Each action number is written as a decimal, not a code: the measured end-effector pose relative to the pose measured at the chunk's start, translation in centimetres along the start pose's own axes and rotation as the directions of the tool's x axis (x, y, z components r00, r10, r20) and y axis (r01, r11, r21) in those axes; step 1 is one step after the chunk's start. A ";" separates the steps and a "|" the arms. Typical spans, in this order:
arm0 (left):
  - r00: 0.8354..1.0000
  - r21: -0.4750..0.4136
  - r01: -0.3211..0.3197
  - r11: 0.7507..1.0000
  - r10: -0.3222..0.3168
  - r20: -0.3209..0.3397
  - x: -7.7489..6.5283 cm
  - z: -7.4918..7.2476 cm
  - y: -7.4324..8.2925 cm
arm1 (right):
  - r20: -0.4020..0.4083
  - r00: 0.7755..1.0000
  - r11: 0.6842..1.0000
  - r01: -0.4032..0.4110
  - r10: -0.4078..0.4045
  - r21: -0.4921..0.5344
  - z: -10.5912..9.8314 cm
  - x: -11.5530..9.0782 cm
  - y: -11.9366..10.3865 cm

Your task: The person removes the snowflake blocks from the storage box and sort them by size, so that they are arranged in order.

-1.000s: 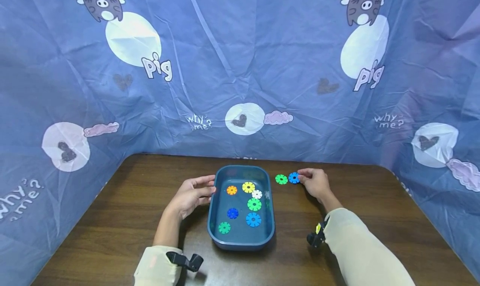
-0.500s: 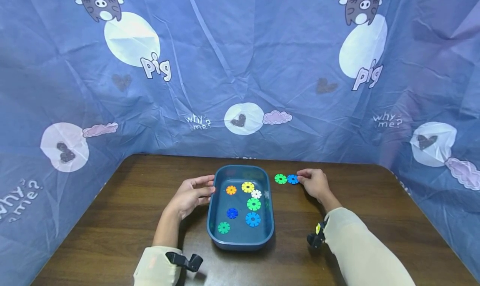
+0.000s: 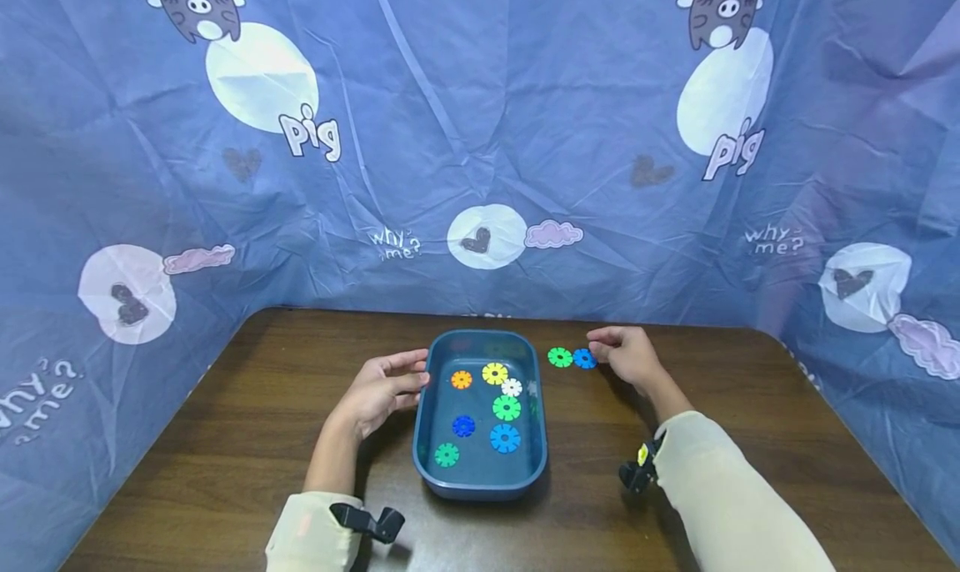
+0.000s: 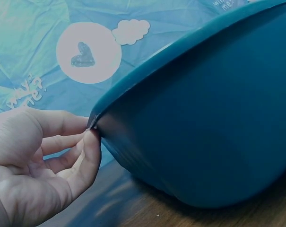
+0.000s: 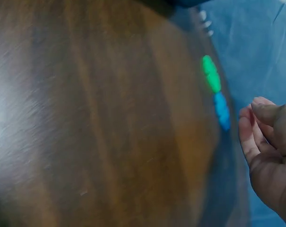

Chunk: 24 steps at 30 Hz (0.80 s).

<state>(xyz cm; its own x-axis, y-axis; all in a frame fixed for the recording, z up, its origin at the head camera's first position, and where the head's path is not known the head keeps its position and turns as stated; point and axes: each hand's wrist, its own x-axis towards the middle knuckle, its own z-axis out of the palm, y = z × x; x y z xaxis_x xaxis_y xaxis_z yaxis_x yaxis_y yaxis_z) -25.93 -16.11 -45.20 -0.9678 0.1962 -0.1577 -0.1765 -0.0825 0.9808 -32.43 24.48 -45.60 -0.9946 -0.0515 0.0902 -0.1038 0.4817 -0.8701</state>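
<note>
My left hand (image 3: pixel 382 393) holds the left rim of a dark blue plastic tub (image 3: pixel 422 447); in the left wrist view its thumb and fingers pinch the tub's edge. On the table right of the tub lie a green interlocking disc (image 3: pixel 559 357) and a blue interlocking disc (image 3: pixel 584 358), side by side with edges meeting. My right hand (image 3: pixel 630 357) is just right of the blue disc, fingers loosely bent. In the right wrist view a gap shows between the right hand's fingertips and the blue disc (image 5: pixel 221 111), and nothing is in its fingers.
Inside the tub several notched discs lie flat, among them an orange disc (image 3: pixel 461 379), a yellow disc (image 3: pixel 495 373), a white disc (image 3: pixel 512 387) and a dark blue disc (image 3: pixel 463 426). A printed blue cloth (image 3: pixel 487 163) hangs behind the brown wooden table (image 3: pixel 225 439).
The blue disc was slid left against the green one by my right hand, which then let it go and drew slightly away. My left hand stays on the tub.
</note>
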 end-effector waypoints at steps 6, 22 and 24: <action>1.000 0.003 0.001 1.000 -0.001 0.002 0.0 -0.1 0.0 | 0.090 0.995 0.999 0.047 -0.046 -0.005 0.1 0.6 -2.9; 1.000 0.008 0.003 1.000 -0.003 0.001 0.0 -0.1 0.1 | 0.350 0.897 0.917 0.352 -0.272 -0.189 3.6 -0.7 -9.7; 1.000 0.010 0.002 1.000 -0.002 0.000 -0.1 -0.1 0.1 | 0.396 0.865 0.884 0.414 -0.309 -0.215 4.1 -1.0 -10.3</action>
<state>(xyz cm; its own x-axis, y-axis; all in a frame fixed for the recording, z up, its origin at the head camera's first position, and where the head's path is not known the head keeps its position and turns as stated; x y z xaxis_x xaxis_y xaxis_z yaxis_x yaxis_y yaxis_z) -25.91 -16.24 -45.09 -0.9674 0.1968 -0.1592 -0.1763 -0.0724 0.9817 -30.38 15.96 -38.68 -0.8275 -0.5398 0.1545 -0.5041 0.5929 -0.6280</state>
